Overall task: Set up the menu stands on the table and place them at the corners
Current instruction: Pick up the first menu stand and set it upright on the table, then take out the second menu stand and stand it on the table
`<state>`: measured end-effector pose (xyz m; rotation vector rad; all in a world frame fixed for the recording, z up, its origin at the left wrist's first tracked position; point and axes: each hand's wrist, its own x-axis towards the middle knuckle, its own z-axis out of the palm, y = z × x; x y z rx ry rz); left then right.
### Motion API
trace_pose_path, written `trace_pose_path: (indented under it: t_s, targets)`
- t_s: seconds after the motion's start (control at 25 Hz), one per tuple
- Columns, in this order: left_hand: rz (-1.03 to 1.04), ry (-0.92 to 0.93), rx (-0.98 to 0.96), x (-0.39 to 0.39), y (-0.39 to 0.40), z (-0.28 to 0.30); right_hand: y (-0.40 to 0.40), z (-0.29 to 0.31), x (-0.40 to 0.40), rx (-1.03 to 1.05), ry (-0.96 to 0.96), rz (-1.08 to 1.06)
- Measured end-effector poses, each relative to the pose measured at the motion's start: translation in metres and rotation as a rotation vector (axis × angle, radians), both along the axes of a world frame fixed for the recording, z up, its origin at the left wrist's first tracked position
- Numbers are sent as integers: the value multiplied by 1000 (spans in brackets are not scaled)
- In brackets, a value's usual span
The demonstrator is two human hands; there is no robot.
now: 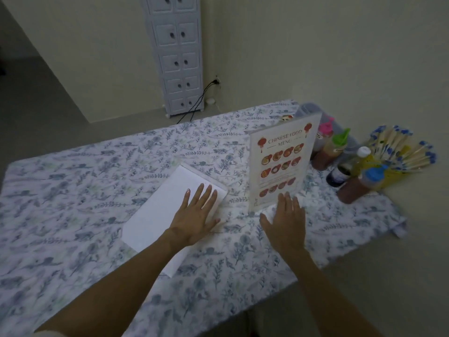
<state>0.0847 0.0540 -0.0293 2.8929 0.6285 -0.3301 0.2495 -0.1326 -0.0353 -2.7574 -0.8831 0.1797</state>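
Note:
An acrylic menu stand with a "Chinese Food Menu" sheet stands upright on the floral tablecloth, right of centre. My right hand lies flat with spread fingers at the foot of the stand, fingertips touching its base. A second menu stand lies flat, white side up, to the left. My left hand rests flat on its near right part, fingers apart. Neither hand grips anything.
Several sauce and oil bottles cluster at the table's right end, behind the upright stand. A holder of blue-tipped sticks sits beyond them. A white drawer tower stands against the far wall, with a cable at its foot.

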Motion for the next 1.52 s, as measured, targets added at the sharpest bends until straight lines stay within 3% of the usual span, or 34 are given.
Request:
trace_pose_path:
  t_s: [0.36,0.64,1.04,1.52]
  targets:
    - [120,84,-119,-120,91,-48,84,-48,-150,-69,209,44]
    - [289,86,-279,-138,132,-62,126,-70,-201,-19,335,-102]
    - [372,-9,-271,-114,118,-65,119,-82,-196,25,319,-39]
    - [554,-162,-732,-139,133,-28,78,-63,-142,108,419,295]
